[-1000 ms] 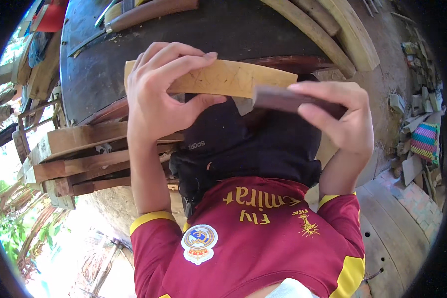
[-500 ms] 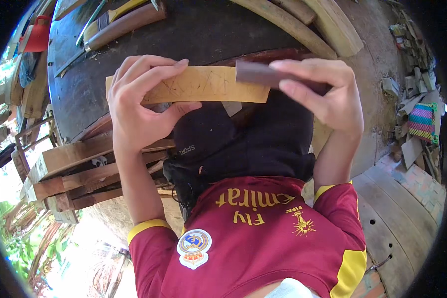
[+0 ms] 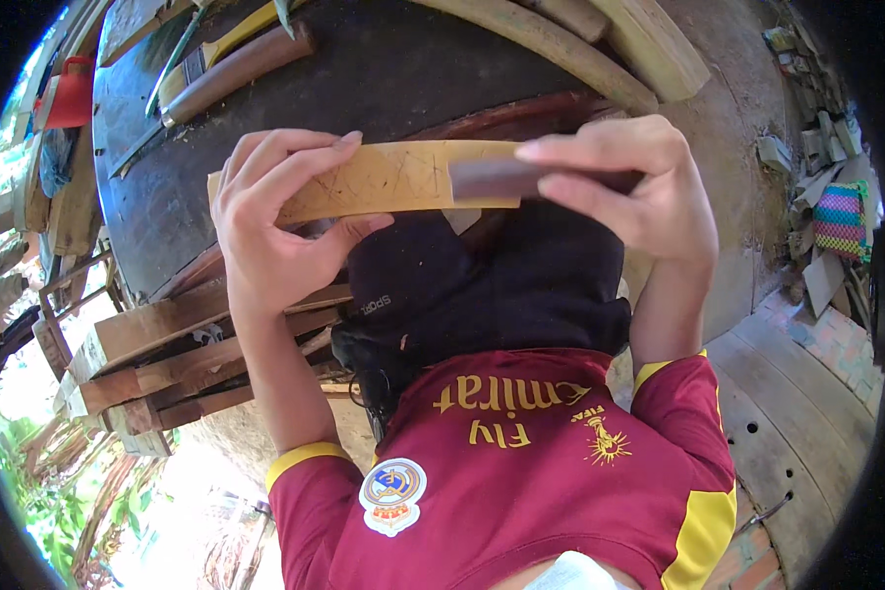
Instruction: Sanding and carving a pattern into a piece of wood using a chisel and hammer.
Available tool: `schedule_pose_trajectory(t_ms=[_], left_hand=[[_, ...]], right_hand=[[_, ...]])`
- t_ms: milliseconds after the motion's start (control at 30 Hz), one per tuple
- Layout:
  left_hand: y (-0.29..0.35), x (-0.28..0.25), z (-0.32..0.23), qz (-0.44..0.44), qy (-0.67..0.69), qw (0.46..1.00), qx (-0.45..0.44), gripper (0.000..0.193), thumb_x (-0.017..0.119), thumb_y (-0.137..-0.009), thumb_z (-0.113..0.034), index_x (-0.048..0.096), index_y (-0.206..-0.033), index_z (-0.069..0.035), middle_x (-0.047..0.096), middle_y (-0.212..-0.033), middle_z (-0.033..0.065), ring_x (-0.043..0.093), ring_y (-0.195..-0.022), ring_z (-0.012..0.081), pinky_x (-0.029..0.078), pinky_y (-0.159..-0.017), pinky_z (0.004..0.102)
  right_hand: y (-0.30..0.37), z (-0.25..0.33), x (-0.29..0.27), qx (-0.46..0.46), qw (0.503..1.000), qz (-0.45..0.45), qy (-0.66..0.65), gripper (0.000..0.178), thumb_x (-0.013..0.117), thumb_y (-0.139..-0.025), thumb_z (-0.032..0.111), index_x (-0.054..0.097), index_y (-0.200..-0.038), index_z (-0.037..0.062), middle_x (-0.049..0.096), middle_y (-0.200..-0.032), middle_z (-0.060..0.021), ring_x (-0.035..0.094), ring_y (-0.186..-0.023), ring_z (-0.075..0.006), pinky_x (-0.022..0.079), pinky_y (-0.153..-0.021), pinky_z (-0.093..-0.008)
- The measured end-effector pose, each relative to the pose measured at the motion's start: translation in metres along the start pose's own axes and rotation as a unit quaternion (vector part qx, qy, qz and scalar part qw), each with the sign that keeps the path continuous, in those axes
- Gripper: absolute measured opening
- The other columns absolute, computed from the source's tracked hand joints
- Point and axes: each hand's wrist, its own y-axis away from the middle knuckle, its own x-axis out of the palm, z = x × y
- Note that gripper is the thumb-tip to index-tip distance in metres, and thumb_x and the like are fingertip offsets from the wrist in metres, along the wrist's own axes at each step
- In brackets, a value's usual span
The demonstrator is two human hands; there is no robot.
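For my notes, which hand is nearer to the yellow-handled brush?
Left. In the picture, the left hand is below the brush; the right hand is farther, to its lower right.

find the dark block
In the head view, the dark block is just right of the upper middle, held in the right hand, overlapping the right end of the yellow strip.

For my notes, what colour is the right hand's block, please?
The block is dark brown, clearest in head view.

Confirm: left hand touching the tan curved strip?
Touching. The head view shows the left hand gripping the tan curved strip, fingers lying across its camera-facing side.
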Motion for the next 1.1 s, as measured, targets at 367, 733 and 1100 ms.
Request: schedule_pose_trajectory(t_ms=[367, 733, 1100], left_hand=[[0.0, -0.002, 0.0, 0.009, 0.007, 1.0, 0.0, 0.058, 0.093, -0.046, -0.022, 0.08, -0.102, -0.013, 0.074, -0.097, 0.0019, 0.066, -0.09, 0.0231, 0.05, -0.08, 0.0364], [-0.001, 0.002, 0.001, -0.002, 0.004, 1.0, -0.003, 0.058, 0.093, -0.046, -0.023, 0.08, -0.102, -0.012, 0.074, -0.097, 0.0023, 0.066, -0.089, 0.0233, 0.05, -0.079, 0.0359], [-0.001, 0.003, -0.001, -0.012, -0.006, 1.0, -0.005, 0.056, 0.093, -0.049, -0.026, 0.079, -0.101, -0.011, 0.074, -0.097, 0.0027, 0.066, -0.09, 0.0236, 0.051, -0.078, 0.0361]], right_hand=[[0.003, 0.007, -0.004, 0.051, 0.998, -0.032, 0.037, 0.025, 0.077, -0.086, 0.003, 0.076, -0.111, 0.0006, 0.077, -0.09, -0.0112, 0.071, -0.083, -0.0141, 0.053, -0.076, -0.0268], [0.003, 0.0, 0.006, 0.027, 0.998, -0.06, -0.003, 0.028, 0.079, -0.08, 0.002, 0.078, -0.108, 0.0034, 0.077, -0.09, -0.0136, 0.074, -0.081, -0.0208, 0.054, -0.076, -0.0294], [0.008, 0.008, 0.006, 0.021, 0.999, 0.001, -0.034, 0.029, 0.081, -0.078, 0.002, 0.078, -0.107, 0.0038, 0.075, -0.083, -0.0136, 0.072, -0.072, -0.0206, 0.052, -0.068, -0.0289]])
